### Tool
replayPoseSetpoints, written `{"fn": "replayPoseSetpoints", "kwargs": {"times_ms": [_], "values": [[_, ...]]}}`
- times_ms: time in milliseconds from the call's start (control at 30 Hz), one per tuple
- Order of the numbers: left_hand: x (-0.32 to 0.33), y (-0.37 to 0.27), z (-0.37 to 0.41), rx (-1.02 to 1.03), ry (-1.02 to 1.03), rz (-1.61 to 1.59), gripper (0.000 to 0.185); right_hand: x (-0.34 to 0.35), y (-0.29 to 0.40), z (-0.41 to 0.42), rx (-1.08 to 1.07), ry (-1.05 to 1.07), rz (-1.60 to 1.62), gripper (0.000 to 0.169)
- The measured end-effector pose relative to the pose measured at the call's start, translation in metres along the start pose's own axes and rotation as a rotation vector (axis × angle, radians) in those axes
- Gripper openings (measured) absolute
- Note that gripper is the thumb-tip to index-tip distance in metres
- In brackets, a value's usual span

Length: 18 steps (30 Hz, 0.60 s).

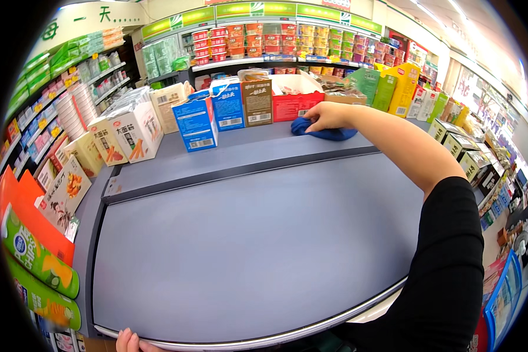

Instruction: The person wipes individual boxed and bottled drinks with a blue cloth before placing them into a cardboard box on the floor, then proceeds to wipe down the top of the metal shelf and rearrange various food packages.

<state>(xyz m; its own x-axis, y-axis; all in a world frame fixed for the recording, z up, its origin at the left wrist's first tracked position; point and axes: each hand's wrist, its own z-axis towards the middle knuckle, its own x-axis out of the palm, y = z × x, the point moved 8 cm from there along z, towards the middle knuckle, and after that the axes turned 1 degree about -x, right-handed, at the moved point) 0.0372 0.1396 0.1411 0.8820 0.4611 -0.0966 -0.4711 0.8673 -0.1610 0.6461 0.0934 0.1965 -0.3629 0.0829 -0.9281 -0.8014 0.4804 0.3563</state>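
Note:
My right hand point(330, 115) reaches across to the back of a grey shelf point(255, 246) and presses a crumpled dark blue cloth point(336, 133) onto its raised rear ledge. The fingers are closed on the cloth, just in front of a red open-topped carton point(290, 104). At the lower left, the fingertips of my left hand point(134, 342) curl over the metal front edge point(193, 345) of the shelf; the rest of that hand is out of view. A blue snack box point(196, 123) and a brown box point(258, 102) stand left of the cloth.
White snack boxes point(136, 132) line the left rear, with green chip canisters point(42, 255) lying at the left edge. Green and yellow display boxes point(404, 90) stand behind my right forearm. Black-and-white boxes point(449, 130) sit to the right. Instant noodle tubs point(246, 42) fill shelves beyond.

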Motion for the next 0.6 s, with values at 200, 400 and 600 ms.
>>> {"fn": "replayPoseSetpoints", "kwargs": {"times_ms": [200, 400, 600], "values": [[-0.001, 0.001, -0.002, -0.016, 0.041, 0.016, 0.017, 0.026, 0.095, 0.045, -0.108, 0.024, -0.244, 0.054], [-0.004, 0.03, -0.031, -0.123, 0.044, -0.1, 0.023, 0.046, 0.157, 0.072, -0.148, 0.031, -0.193, 0.047], [-0.002, 0.026, -0.029, -0.088, 0.055, -0.093, 0.023, 0.057, 0.175, 0.087, -0.163, 0.102, -0.142, 0.051]]}}
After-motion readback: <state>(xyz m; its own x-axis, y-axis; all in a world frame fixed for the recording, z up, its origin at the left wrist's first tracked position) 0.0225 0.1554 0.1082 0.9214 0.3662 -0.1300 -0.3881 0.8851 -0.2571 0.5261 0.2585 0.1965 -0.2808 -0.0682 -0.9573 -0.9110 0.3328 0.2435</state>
